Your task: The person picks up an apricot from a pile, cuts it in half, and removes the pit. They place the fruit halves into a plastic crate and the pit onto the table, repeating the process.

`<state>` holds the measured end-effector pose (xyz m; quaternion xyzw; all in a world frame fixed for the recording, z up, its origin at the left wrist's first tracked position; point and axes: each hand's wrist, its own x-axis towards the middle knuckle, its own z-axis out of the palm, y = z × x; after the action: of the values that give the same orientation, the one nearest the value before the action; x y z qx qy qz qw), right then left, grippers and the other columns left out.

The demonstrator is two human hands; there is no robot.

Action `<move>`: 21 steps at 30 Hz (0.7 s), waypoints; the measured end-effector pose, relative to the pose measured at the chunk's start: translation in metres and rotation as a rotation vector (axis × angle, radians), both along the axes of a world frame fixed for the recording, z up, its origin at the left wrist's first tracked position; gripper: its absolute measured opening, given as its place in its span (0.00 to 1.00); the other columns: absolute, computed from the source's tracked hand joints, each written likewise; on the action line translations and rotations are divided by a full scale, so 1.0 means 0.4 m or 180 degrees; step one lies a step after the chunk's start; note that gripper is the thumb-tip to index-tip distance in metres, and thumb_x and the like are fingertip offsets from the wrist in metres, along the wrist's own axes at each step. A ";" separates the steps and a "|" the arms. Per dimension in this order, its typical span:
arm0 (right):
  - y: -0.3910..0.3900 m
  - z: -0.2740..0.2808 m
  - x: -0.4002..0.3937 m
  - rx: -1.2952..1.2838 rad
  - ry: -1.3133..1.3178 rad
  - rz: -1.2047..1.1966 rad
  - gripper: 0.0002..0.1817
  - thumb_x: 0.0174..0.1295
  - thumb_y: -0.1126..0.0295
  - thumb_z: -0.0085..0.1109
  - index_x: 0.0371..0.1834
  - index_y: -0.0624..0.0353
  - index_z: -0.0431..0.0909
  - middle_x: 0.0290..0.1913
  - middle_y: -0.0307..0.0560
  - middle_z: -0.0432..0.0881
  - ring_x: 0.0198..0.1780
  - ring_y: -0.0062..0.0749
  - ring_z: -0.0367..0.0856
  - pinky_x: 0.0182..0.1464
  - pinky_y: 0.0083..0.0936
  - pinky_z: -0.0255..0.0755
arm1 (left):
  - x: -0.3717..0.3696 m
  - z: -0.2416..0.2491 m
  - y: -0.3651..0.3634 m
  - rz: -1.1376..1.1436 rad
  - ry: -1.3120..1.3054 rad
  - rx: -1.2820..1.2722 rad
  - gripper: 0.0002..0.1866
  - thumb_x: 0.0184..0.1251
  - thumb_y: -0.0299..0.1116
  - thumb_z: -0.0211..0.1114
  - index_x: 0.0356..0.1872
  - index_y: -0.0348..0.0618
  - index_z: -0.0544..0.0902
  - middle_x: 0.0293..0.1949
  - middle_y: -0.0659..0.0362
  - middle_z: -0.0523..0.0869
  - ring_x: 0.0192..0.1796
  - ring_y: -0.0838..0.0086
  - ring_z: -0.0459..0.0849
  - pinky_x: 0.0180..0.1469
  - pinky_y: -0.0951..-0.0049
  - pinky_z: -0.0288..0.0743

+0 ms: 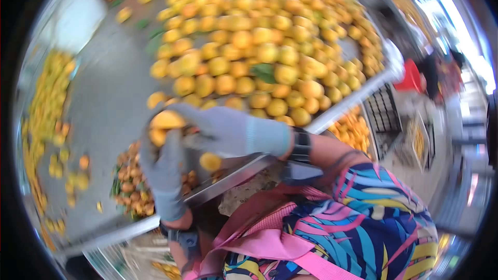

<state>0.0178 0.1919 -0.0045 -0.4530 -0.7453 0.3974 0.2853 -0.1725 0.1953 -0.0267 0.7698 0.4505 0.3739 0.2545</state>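
Fruit: a bright orange fruit [167, 119] is up between the two gloved hands, over the table [109, 93], near its front rim [228, 178]. A second orange part shows just under it; blur hides whether that is another fruit or the same one.
Left hand: this one [165, 171] has fingers and thumb wrapped round the fruit from below. From over here it looks the steadier support, and I'd let it carry the weight.
Right hand: it [218, 127] comes across flat, fingertips at the fruit's upper side. I can't tell whether it really grips or only touches. Light fingers would be wise; ripe skin might bruise under a hard press.
Gloves: grey, and probably a bit dulling to the feel, so turning the fruit slowly seems best.
Loose fruit: a yellow one [210, 162] shows just below the right hand; I can't say what bears it. Mind the wrist there.
Pile: the big pile [233, 41], with a leaf [264, 72] on it, lies just beyond the right hand. Small elbow moves should spare it a knock.
Heap: duller pieces [132, 186] lie beside the left hand, so its cuff wants lifting slightly.
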 end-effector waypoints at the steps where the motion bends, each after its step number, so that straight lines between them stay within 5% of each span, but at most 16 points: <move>1: -0.005 0.018 0.001 -0.0177 -0.0078 0.0051 0.32 0.60 0.62 0.54 0.66 0.59 0.56 0.35 0.61 0.80 0.35 0.58 0.80 0.35 0.45 0.72 | -0.063 -0.044 0.002 -0.0224 0.1752 0.1535 0.20 0.61 0.21 0.63 0.56 0.34 0.75 0.50 0.53 0.80 0.48 0.68 0.81 0.54 0.71 0.74; 3: -0.010 0.020 0.000 -0.0173 0.0091 -0.0066 0.28 0.61 0.59 0.54 0.62 0.55 0.60 0.38 0.60 0.80 0.39 0.58 0.79 0.38 0.45 0.72 | -0.105 -0.052 -0.017 -0.0237 0.1985 0.0725 0.20 0.66 0.23 0.55 0.60 0.41 0.73 0.53 0.49 0.79 0.58 0.61 0.76 0.59 0.64 0.71; 5: -0.012 0.012 -0.001 0.0057 0.0321 -0.0169 0.24 0.62 0.57 0.52 0.59 0.54 0.63 0.37 0.60 0.80 0.41 0.58 0.79 0.41 0.46 0.71 | -0.084 -0.082 -0.036 -0.0895 -0.0723 0.0591 0.20 0.68 0.26 0.53 0.61 0.38 0.72 0.58 0.47 0.74 0.60 0.57 0.73 0.63 0.56 0.66; 6: -0.025 0.036 0.004 0.0080 0.0337 -0.0128 0.23 0.63 0.57 0.52 0.57 0.55 0.64 0.37 0.59 0.80 0.41 0.57 0.79 0.41 0.46 0.70 | -0.084 -0.075 -0.036 -0.1106 -0.0760 0.0584 0.20 0.68 0.26 0.53 0.61 0.38 0.72 0.58 0.47 0.74 0.60 0.57 0.73 0.63 0.56 0.66; 8: -0.077 0.089 0.023 -0.0021 0.0411 -0.0284 0.23 0.63 0.57 0.51 0.57 0.56 0.64 0.37 0.59 0.80 0.41 0.57 0.79 0.41 0.44 0.70 | -0.082 -0.046 -0.036 -0.0833 -0.3383 -0.1961 0.22 0.69 0.31 0.53 0.61 0.33 0.70 0.62 0.46 0.69 0.62 0.55 0.71 0.66 0.52 0.62; 12: -0.200 0.080 0.062 -0.0022 0.1154 -0.0605 0.25 0.64 0.57 0.50 0.60 0.58 0.62 0.37 0.60 0.80 0.39 0.55 0.80 0.39 0.40 0.71 | -0.053 -0.020 -0.120 -0.1329 -0.2302 -0.1137 0.22 0.70 0.34 0.51 0.61 0.30 0.70 0.63 0.48 0.69 0.63 0.57 0.69 0.68 0.53 0.59; 15: -0.347 0.112 0.158 -0.0431 0.1118 -0.0856 0.23 0.62 0.61 0.51 0.59 0.55 0.65 0.39 0.58 0.80 0.43 0.54 0.79 0.42 0.40 0.71 | -0.059 -0.043 -0.187 -0.0887 -0.3190 -0.2444 0.24 0.61 0.20 0.61 0.59 0.39 0.70 0.59 0.48 0.73 0.58 0.62 0.74 0.58 0.64 0.72; 16: -0.400 0.116 0.196 -0.0353 0.1099 -0.0945 0.22 0.62 0.62 0.50 0.58 0.56 0.65 0.37 0.59 0.80 0.41 0.54 0.80 0.40 0.40 0.71 | -0.044 -0.060 -0.225 -0.0117 -0.2317 -0.1368 0.30 0.52 0.14 0.67 0.58 0.41 0.69 0.57 0.48 0.75 0.55 0.64 0.76 0.50 0.68 0.75; 19: -0.559 0.094 0.315 0.0042 0.0953 -0.1420 0.21 0.63 0.62 0.49 0.56 0.59 0.66 0.36 0.58 0.80 0.40 0.54 0.80 0.41 0.39 0.71 | -0.027 -0.049 -0.255 -0.0532 -0.2567 -0.2425 0.31 0.49 0.14 0.69 0.57 0.40 0.70 0.55 0.49 0.76 0.52 0.62 0.78 0.50 0.66 0.75; 21: -0.665 0.067 0.377 -0.0156 0.1440 -0.1994 0.20 0.64 0.59 0.49 0.54 0.59 0.67 0.39 0.58 0.80 0.43 0.54 0.80 0.44 0.38 0.72 | 0.057 -0.006 -0.330 -0.0520 -0.1784 -0.2014 0.30 0.54 0.21 0.68 0.59 0.41 0.69 0.56 0.49 0.76 0.53 0.61 0.78 0.50 0.69 0.74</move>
<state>0.1686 -0.0741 0.0221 -0.5663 -0.4794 0.3986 0.5392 -0.1498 0.0633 -0.0292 0.5556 0.3939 0.3905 0.6194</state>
